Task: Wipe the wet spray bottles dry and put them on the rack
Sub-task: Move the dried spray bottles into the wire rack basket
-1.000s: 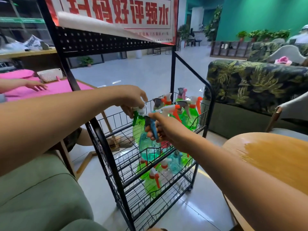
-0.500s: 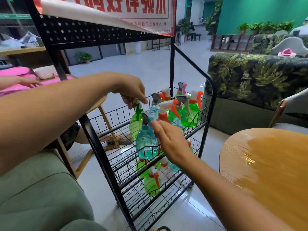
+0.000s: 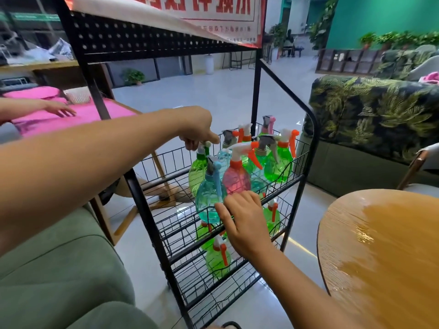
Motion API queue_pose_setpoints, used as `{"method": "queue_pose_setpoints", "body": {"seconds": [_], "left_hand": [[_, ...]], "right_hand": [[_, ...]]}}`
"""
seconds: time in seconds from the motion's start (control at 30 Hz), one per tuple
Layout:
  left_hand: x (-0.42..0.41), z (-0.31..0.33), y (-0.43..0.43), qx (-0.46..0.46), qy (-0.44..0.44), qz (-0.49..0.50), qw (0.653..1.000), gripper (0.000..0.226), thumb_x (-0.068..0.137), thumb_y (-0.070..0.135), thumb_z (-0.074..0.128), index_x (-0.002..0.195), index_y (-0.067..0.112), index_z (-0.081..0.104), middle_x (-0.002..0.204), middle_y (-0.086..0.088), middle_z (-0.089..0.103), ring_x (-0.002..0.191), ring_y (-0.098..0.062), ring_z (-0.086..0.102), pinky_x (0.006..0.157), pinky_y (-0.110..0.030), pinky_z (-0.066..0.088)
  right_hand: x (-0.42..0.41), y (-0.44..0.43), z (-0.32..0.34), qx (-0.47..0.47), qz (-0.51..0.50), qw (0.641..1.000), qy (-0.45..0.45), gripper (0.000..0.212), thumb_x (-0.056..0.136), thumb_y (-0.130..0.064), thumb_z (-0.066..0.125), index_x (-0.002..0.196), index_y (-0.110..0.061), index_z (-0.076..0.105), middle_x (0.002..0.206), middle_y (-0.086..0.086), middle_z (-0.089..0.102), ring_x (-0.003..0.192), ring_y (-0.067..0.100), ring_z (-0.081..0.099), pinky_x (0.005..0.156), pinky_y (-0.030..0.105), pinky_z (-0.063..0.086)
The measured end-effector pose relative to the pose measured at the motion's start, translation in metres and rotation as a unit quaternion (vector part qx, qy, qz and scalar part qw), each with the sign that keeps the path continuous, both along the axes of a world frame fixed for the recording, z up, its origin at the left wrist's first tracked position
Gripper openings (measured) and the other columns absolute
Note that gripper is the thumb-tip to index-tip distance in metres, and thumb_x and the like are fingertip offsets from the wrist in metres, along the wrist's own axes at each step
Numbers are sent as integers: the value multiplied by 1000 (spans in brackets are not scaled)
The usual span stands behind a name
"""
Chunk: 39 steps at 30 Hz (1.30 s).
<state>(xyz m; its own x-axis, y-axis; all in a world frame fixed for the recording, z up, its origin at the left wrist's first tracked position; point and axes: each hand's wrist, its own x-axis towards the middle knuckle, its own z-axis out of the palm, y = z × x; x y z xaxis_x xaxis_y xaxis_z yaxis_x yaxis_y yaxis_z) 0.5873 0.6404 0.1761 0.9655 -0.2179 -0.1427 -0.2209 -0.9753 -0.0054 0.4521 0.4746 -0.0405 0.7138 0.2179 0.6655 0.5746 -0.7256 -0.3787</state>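
Note:
A black wire rack (image 3: 255,91) stands in front of me. Its upper basket holds several spray bottles. My left hand (image 3: 197,129) reaches in from the left and pinches the white spray head of a green bottle (image 3: 197,172) standing at the basket's left. A teal bottle (image 3: 209,198) with a blue trigger stands at the basket's front edge. My right hand (image 3: 244,217) lies just below and beside it with fingers relaxed, thumb against its lower side. A pink bottle (image 3: 236,179) with an orange trigger stands right behind my fingers.
More green bottles (image 3: 217,257) lie on the lower shelves. A round wooden table (image 3: 380,245) with a wet sheen is at the right, a green sofa (image 3: 59,269) at lower left. Another person's hand (image 3: 59,110) rests on a pink cloth at far left.
My right hand released the teal bottle's trigger head and slid down to its base. The teal bottle now stands in the basket. My left hand stays on the green bottle's head.

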Motion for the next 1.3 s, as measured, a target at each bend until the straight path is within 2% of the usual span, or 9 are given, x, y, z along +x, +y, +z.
{"method": "queue_pose_setpoints", "body": {"seconds": [0.2, 0.3, 0.4, 0.47, 0.6, 0.7, 0.93, 1.03, 1.3], "left_hand": [[4, 1, 3, 50, -13, -2, 999, 71, 96, 73, 58, 88, 4, 74, 67, -4, 77, 58, -18, 73, 60, -31, 54], [7, 9, -1, 75, -29, -16, 997, 75, 95, 77, 54, 93, 5, 74, 77, -9, 77, 70, -25, 71, 65, -34, 54], [12, 20, -8, 92, -86, -63, 990, 62, 98, 70, 58, 112, 11, 71, 102, -5, 74, 94, -29, 67, 76, -37, 49], [16, 26, -13, 62, -83, -109, 989, 50, 97, 61, 67, 129, 23, 63, 117, -1, 67, 102, -24, 59, 83, -38, 45], [32, 34, -20, 60, -37, -194, 978, 57, 92, 40, 83, 142, 34, 57, 131, 6, 61, 116, -18, 59, 99, -41, 49], [39, 35, -30, 81, -12, -213, 974, 54, 91, 29, 85, 139, 36, 63, 133, 9, 63, 123, -14, 58, 101, -37, 47], [46, 29, -30, 74, -12, -200, 977, 34, 94, 32, 82, 125, 34, 70, 119, 13, 73, 109, -12, 69, 98, -41, 54], [48, 28, -30, 73, -18, -188, 979, 28, 96, 28, 79, 123, 33, 71, 114, 13, 73, 107, -13, 69, 94, -39, 54], [49, 20, -30, 69, -48, -201, 976, 23, 95, 29, 81, 114, 36, 73, 111, 18, 74, 110, -11, 67, 95, -38, 53]], "right_hand": [[-2, -6, 5, -23, 17, 999, 16, 40, 113, -51, 36, 87, -23, 47, 84, -9, 44, 84, 19, 41, 91, 43, 42], [-4, -16, 17, 28, 24, 999, 12, 30, 110, -45, 47, 98, -19, 54, 94, -7, 49, 88, 15, 44, 80, 37, 44], [2, -31, 38, 71, -9, 995, -67, 19, 103, -29, 61, 109, -11, 60, 105, 0, 55, 96, 19, 52, 82, 38, 48], [11, -42, 55, 85, -30, 992, -83, 27, 100, -25, 68, 119, -9, 59, 115, 4, 55, 103, 21, 54, 86, 40, 52], [25, -63, 84, 89, -52, 995, 11, 49, 97, -40, 71, 136, -19, 51, 124, -3, 54, 108, 16, 57, 89, 39, 55], [35, -70, 92, 79, -56, 989, 113, 57, 96, -55, 67, 141, -28, 48, 115, -12, 63, 97, 7, 63, 85, 39, 59], [52, -65, 89, 77, -9, 989, 124, 26, 99, -52, 66, 98, -27, 64, 77, -13, 63, 67, 5, 60, 63, 36, 52], [53, -66, 84, 69, -7, 992, 107, 29, 102, -43, 65, 82, -25, 55, 63, -10, 53, 56, 8, 48, 53, 34, 40], [54, -78, 87, 46, -8, 996, 74, 38, 102, -43, 65, 71, -33, 45, 55, -14, 44, 51, 7, 45, 49, 25, 30]]}}
